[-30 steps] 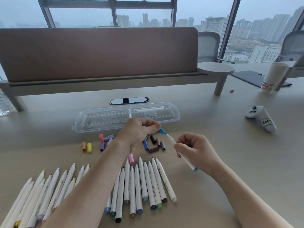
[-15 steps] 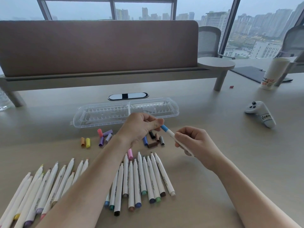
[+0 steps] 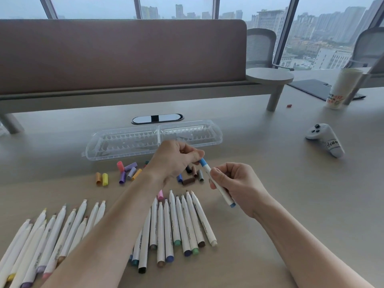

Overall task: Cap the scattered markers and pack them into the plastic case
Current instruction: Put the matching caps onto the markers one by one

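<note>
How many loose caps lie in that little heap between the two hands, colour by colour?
Dark blue cap: 1
Black cap: 1
Light brown cap: 1
Dark brown cap: 1
Grey cap: 1
Total: 5
Left out: the sky-blue cap that the left hand pinches on the marker in the right hand.

It was an office high up in a city. A long desk (image 3: 270, 183) had a divider wall (image 3: 124, 55) — mesh chairs (image 3: 260, 46) sat by big windows (image 3: 311, 28).

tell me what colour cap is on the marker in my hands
Blue cap, on the white marker; head view.
</note>
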`<state>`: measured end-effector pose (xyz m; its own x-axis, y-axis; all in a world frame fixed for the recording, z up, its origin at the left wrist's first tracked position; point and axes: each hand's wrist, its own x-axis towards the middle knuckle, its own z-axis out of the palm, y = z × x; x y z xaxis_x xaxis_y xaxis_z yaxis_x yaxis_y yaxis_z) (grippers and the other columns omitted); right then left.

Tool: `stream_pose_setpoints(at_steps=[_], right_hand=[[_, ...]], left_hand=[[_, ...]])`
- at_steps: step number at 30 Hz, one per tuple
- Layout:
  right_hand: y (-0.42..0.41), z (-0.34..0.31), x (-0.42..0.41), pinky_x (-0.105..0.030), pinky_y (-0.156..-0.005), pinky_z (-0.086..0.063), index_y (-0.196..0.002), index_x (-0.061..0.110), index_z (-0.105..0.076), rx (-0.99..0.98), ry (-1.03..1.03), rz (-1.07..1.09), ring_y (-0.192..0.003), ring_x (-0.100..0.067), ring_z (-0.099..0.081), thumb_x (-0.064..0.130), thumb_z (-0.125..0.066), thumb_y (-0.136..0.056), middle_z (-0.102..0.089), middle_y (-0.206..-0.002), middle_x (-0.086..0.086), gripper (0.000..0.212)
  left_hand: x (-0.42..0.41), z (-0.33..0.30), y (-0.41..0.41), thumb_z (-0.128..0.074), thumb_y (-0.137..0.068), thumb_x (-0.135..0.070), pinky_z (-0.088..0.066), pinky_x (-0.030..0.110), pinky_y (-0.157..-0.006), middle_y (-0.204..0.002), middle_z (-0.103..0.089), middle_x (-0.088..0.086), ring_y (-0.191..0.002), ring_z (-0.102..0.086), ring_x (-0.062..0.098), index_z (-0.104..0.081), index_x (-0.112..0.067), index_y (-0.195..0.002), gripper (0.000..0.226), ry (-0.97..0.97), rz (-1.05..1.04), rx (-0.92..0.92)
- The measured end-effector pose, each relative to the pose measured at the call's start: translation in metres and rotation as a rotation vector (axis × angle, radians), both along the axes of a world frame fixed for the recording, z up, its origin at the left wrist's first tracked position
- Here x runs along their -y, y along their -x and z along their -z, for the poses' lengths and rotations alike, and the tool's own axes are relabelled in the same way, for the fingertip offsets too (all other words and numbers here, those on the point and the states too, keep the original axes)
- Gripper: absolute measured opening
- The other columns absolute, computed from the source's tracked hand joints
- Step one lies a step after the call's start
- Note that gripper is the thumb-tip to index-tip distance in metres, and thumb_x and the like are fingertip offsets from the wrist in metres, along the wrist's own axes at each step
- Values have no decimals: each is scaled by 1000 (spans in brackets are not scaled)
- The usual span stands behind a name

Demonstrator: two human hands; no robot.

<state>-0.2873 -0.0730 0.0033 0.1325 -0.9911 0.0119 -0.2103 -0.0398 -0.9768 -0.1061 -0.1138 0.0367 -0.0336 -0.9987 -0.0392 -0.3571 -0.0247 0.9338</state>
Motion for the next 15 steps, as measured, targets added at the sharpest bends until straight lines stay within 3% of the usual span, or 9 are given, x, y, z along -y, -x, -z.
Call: stream_pose_setpoints(at_steps=[5,8,11,15], right_hand=[[5,-10,2,-36,-60,-40,-79,10,-73,64,-63,-15,-61,-18,-50,28,-69,-92,-73,-72,-6,22],[7,-13,0,-27,-56,-45,-85,9,-71,-37,-109,-70,-58,-10,-57,26,-68,-93,-76,-77,-6,19],[10,-13,-4,-21,-50,-47,-89,2,-68,-87,-139,-88,-49,-8,-56,18,-71,-91,-75,-76,-12,16],[14,-12,-5,-26,-51,-50,-87,4,-69,-191,-145,-83,-52,-16,-56,20,-79,-83,-74,-73,-13,19]], left_hand=[[1,-1,-8,-76,-85,-30,-45,21,-68,-75,-76,-4,-59,-60,-4,-78,-12,-92,19,-46,55,-25],[2,-4,-18,-75,-86,-35,-44,12,-57,-78,-76,-4,-58,-59,-8,-78,-14,-91,22,-83,59,98],[6,0,-33,-75,-88,-29,-53,28,-71,-86,-77,2,-84,-68,10,-77,-13,-86,16,-68,-7,178],[8,3,-43,-75,-89,-22,-57,26,-67,-89,-75,3,-90,-70,19,-77,-12,-89,11,-62,-12,365]])
